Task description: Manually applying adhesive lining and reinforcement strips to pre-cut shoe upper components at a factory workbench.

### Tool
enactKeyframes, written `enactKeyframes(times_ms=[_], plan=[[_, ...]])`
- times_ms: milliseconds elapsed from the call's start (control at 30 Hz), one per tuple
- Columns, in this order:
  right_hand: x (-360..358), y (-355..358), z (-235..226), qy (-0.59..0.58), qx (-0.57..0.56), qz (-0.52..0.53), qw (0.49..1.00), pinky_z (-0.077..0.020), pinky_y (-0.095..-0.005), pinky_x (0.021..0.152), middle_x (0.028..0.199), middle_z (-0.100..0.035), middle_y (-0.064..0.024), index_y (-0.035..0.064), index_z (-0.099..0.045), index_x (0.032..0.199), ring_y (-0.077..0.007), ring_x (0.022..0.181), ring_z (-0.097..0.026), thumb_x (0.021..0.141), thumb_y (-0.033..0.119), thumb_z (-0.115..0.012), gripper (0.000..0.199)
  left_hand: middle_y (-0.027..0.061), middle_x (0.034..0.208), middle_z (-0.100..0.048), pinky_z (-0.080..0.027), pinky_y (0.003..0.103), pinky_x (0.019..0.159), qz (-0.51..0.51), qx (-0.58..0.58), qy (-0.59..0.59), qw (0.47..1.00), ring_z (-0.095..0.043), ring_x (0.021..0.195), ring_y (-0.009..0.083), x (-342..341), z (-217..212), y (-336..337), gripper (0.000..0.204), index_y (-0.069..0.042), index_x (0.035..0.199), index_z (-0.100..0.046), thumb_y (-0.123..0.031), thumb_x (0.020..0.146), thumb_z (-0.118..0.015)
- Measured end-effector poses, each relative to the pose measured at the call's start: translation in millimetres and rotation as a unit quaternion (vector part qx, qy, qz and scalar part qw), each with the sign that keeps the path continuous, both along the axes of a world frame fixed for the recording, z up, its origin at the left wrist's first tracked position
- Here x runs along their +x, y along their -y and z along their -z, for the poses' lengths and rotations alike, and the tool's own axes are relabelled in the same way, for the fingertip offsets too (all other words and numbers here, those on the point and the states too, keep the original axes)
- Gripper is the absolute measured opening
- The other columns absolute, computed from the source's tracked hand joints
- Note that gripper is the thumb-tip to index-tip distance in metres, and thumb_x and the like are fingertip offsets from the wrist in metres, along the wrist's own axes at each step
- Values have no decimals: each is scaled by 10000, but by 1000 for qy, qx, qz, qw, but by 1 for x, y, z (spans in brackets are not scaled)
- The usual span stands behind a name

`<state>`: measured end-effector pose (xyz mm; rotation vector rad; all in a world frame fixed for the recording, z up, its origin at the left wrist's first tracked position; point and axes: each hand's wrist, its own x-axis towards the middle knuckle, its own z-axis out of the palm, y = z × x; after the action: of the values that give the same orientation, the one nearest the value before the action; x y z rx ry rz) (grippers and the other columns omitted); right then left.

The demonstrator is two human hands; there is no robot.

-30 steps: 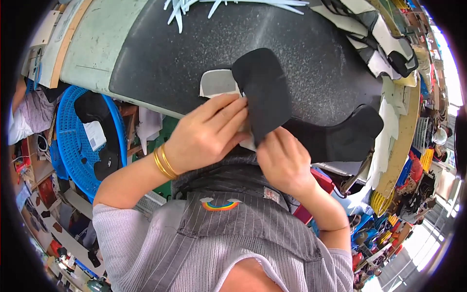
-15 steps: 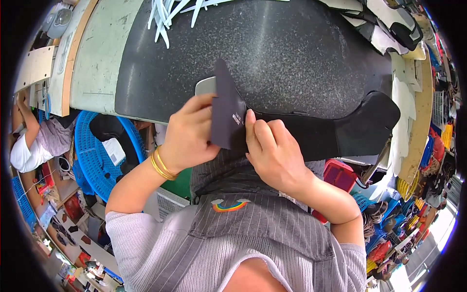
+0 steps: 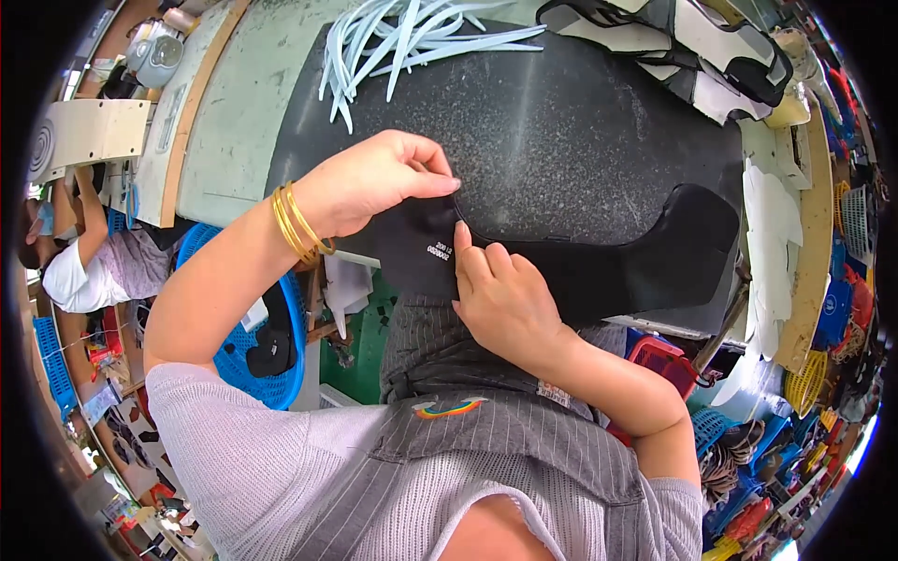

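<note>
A long, curved black shoe-upper piece lies along the near edge of the dark work board, its wider right end bending away from me. White printed marks show on its left part. At the far edge of that left part, my left hand is closed, thumb and forefinger pinching the rim. Just nearer to me, my right hand holds the piece down, forefinger stretched to the curved edge and other fingers bent. The left end is partly hidden below my left wrist.
Pale blue-white strips lie in a loose pile at the board's far left. Black and white cut pieces are stacked at the far right. A blue plastic basket stands below the table's left side. Another person sits at far left.
The left end of the black piece was folded up in my left hand; now it lies down flat. My left hand has moved to its far edge. The view has shifted slightly.
</note>
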<state>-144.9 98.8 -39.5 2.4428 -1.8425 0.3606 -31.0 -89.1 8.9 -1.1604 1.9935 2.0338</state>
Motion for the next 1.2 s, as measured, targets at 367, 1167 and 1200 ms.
enactKeyframes(times_ms=[367,1167,1200], plan=[[-3,2,4,13,-56,-5,998,-381,-258,582,953,-600,-64,-110,-642,1132,-144,770,-489,770,150,-581,450,99,850,-686,-506,301,738,165,-154,169,959,-632,791,147,-12,-9,1,319,31,983,-682,-190,769,-763],[2,8,-5,19,65,31,997,-435,-243,621,1485,-428,-107,-25,-498,1367,-152,749,-444,591,278,-765,875,33,876,-688,-494,226,736,-92,-236,-30,967,-595,800,62,20,24,-16,483,-35,1192,-553,-34,770,-788],[4,10,-7,22,68,35,997,-438,-238,619,1483,-431,-110,-26,-490,1374,-153,741,-444,578,279,-770,898,41,872,-690,-497,232,736,-86,-244,-12,966,-600,796,68,19,22,-15,483,-31,1185,-554,-40,764,-789]])
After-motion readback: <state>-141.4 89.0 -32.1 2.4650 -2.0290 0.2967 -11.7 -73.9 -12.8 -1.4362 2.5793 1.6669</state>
